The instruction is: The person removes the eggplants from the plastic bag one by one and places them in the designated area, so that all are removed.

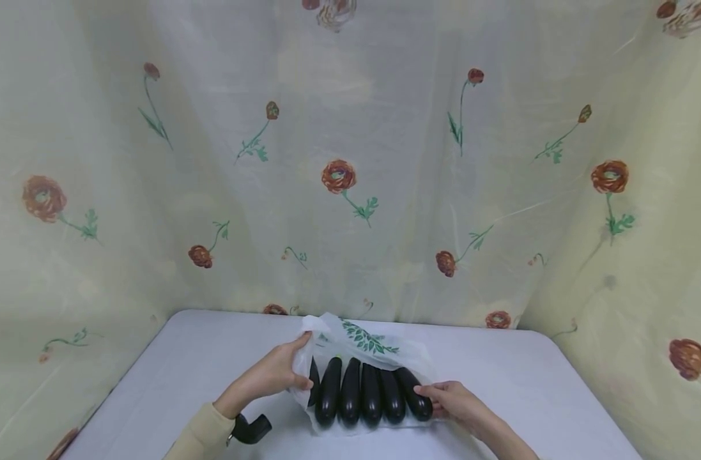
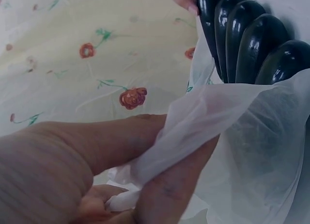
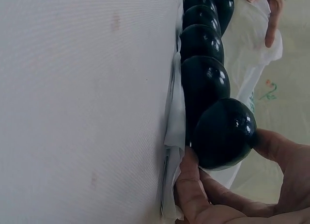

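Observation:
Several glossy dark eggplants (image 1: 372,399) lie side by side in a thin white plastic bag (image 1: 404,350) with a green leaf print. My left hand (image 1: 269,372) holds the bag's edge at its left side; the left wrist view shows the film (image 2: 193,122) pinched between thumb and fingers. At the other end, my right hand (image 1: 458,404) grips the lower part of the rightmost eggplant (image 1: 412,391), which leans outward. Thumb and fingers sit on opposite sides of this eggplant (image 3: 225,132) in the right wrist view. The bag partly hides the leftmost eggplant (image 1: 314,382).
A white-covered table (image 1: 223,345) lies under the bag. Behind it and at both sides hangs a pale curtain (image 1: 385,255) printed with flowers. A black curved device (image 1: 252,429) is at my left wrist.

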Tool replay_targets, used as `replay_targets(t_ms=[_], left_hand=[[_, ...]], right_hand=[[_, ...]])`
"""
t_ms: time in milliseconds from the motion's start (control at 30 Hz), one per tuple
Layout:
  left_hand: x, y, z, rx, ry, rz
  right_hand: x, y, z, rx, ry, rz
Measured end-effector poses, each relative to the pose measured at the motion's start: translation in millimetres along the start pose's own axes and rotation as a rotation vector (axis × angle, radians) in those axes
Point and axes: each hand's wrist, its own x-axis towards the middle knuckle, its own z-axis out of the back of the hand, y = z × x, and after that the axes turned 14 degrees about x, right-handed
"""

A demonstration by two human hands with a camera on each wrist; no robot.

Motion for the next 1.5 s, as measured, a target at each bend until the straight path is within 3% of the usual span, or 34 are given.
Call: replay_targets(t_ms=[433, 900, 1167, 1500], left_hand=[[-0.4, -2.7, -0.2, 0.001, 0.011, 0.011], [3.0, 1.1, -3.9, -0.001, 0.004, 0.007], [1.8, 0.7, -3.2, -0.024, 0.017, -0.003], [2.5, 1.6, -2.7, -0.016, 0.014, -0.006]], right_hand=[[-2, 2, 2, -0.054, -0.003, -0.042], [-5, 5, 11, -0.046, 0.139, -0.070], [-6, 5, 14, -0.090, 0.167, -0.115], [-8, 4, 20, -0.075, 0.281, -0.097]])
